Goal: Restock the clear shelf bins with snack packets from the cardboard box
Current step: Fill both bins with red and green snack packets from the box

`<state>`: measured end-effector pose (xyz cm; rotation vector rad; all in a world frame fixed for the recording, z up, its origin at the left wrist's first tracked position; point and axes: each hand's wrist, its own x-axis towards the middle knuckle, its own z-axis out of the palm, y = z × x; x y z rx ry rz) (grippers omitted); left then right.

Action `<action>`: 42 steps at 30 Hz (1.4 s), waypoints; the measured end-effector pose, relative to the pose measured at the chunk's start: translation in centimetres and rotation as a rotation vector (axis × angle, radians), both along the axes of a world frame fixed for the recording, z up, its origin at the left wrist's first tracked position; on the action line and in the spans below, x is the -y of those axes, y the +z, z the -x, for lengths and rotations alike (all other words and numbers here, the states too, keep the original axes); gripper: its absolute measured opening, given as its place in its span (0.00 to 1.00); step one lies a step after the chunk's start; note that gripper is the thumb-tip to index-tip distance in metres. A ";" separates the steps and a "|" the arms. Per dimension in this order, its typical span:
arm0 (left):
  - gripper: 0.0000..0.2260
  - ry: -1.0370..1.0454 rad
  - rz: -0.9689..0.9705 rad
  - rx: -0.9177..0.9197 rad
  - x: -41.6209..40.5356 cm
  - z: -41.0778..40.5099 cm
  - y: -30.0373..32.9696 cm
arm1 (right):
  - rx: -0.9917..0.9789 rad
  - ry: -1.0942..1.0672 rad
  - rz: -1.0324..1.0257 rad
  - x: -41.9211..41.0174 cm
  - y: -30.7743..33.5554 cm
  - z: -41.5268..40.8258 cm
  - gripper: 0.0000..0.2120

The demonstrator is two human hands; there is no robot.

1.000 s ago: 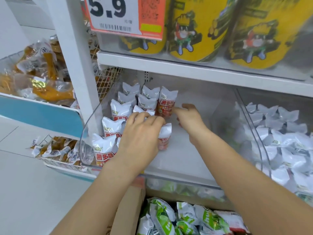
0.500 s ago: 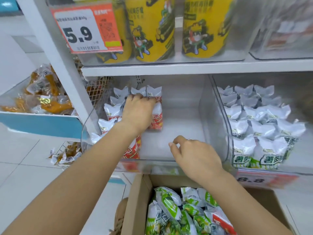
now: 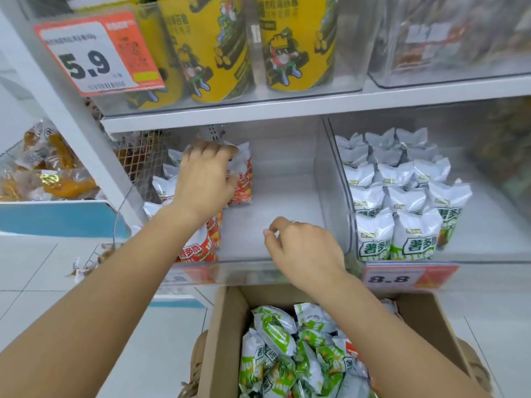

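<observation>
At nine o'clock, beyond the white shelf post (image 3: 71,116), a wire basket (image 3: 17,156) holds orange-brown packets that blur into each other beyond counting. At eleven o'clock a price tag (image 3: 94,53) reading 5.9 hangs before three yellow canisters (image 3: 290,44) on the upper shelf. Just left of centre, the left hand (image 3: 205,179) reaches deep into the clear shelf bin (image 3: 273,214), its fingers curled over the tops of the red snack packets (image 3: 242,179) at the back of their row; the packets lie directly under and to three o'clock of the palm, touching it, though whether the fingers actually pinch one cannot be told. Those red packets stand upright along the bin's left side, roughly eight showing, several hidden by the forearm. The bin's right half is bare floor. The right hand (image 3: 304,248) hovers over the bin's front edge, fingers loosely curled, thumb and forefinger close together with nothing between them. At six o'clock the cardboard box (image 3: 227,326) sits open, heaped with green snack packets (image 3: 275,328), about a dozen visible, with one or two red ones at their right. At three o'clock the neighbouring bin (image 3: 336,179) holds upright green-and-white packets (image 3: 413,239), about nineteen, above a tag (image 3: 402,278) reading 8.8.
</observation>
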<state>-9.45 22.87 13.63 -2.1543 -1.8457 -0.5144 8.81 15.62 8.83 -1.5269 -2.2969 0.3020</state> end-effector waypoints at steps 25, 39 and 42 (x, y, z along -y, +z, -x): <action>0.19 -0.011 1.256 0.183 28.7 -8.8 -22.7 | 0.517 0.191 0.815 21.4 -19.7 -12.3 0.31; 0.16 0.045 1.181 0.323 28.2 -8.8 -24.0 | 0.662 0.269 0.731 21.5 -23.2 -12.5 0.31; 0.16 0.021 1.151 0.312 28.0 -9.1 -23.9 | 0.570 0.253 0.713 20.7 -23.6 -12.5 0.28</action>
